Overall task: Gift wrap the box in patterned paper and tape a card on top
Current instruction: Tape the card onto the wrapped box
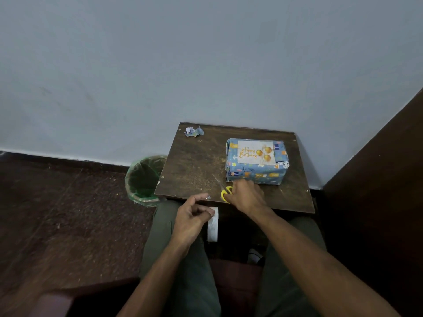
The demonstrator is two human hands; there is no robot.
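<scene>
The box (256, 172), wrapped in blue patterned paper, rests on the right half of a small dark wooden table (194, 165). A white "Happy Birthday" card (255, 152) with gold balloons lies flat on its top. Yellow-handled scissors (225, 191) lie on the table just in front of the box, blades pointing away to the left. My right hand (246, 195) covers their handles, fingers around them. My left hand (191, 216) hovers at the table's front edge, pinching a roll of clear tape (212, 225) that hangs below it over my lap.
Crumpled paper scraps (194, 132) lie at the table's far left corner. A bin lined with a green bag (143, 179) stands on the floor left of the table. A pale wall runs behind and a dark wooden panel (377, 179) stands to the right.
</scene>
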